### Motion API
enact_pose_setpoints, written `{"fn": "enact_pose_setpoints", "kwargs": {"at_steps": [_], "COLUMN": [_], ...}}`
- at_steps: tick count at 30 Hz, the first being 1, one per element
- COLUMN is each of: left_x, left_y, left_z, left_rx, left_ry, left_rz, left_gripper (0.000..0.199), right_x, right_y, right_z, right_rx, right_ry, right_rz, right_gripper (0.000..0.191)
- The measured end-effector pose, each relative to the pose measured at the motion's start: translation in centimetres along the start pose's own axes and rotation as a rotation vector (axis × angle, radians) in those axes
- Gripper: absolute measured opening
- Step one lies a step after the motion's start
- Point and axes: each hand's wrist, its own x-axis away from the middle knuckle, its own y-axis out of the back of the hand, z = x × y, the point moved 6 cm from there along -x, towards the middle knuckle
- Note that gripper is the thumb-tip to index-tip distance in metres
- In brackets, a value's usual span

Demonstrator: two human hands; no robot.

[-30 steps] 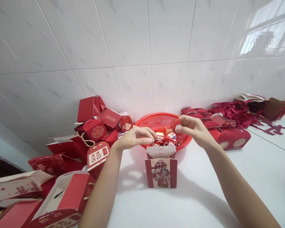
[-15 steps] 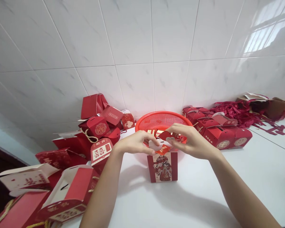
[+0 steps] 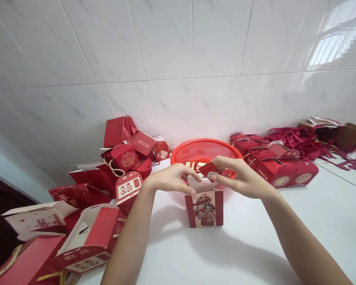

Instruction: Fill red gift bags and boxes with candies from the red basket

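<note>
An upright red box (image 3: 204, 209) with a picture of figures on its front stands on the white table, its top flaps raised. My left hand (image 3: 175, 178) is at the left of the box top, thumb and fingers apart with nothing between them. On the right, my right hand (image 3: 235, 176) pinches a red flap of the box between thumb and fingers. Behind the box, a red mesh basket (image 3: 206, 144) holds wrapped items in red and gold, partly hidden by my hands.
Many red boxes (image 3: 127, 192) are piled along the left, some open with rope handles. More closed boxes (image 3: 280, 174) stand at the right, beside dark red ribbons (image 3: 296, 140) and a brown box (image 3: 351, 136). A tiled wall rises behind.
The small orange-red packet between my hands at the box top is no longer visible. My left fingers have come away from the white flap. The view has shifted slightly.
</note>
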Motion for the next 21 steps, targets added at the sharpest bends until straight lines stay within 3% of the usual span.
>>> {"fn": "enact_pose_setpoints", "kwargs": {"at_steps": [3, 9, 13, 17, 21], "left_x": [0.0, -0.1, 0.0, 0.1, 0.0], "left_y": [-0.1, -0.1, -0.1, 0.0, 0.0], "left_z": [0.1, 0.6, 0.6, 0.2, -0.2], "left_rx": [0.004, 0.011, 0.005, -0.030, -0.054], "left_ry": [-0.005, 0.023, 0.036, -0.025, -0.071], "left_rz": [0.011, 0.016, 0.019, -0.003, -0.015], "left_gripper": [0.038, 0.042, 0.040, 0.040, 0.032], "right_x": [-0.2, -0.5, -0.2, 0.3, 0.6], "right_y": [0.2, -1.5, -0.6, 0.7, 0.6], "right_z": [0.1, -0.3, -0.3, -1.0, -2.1], "right_rx": [-0.028, -0.007, 0.023, 0.112, 0.300], "right_ry": [0.035, 0.048, 0.043, -0.035, -0.117], "right_rz": [-0.084, 0.036, -0.013, -0.029, 0.069], "right_gripper": [0.010, 0.012, 0.013, 0.027, 0.046]}}
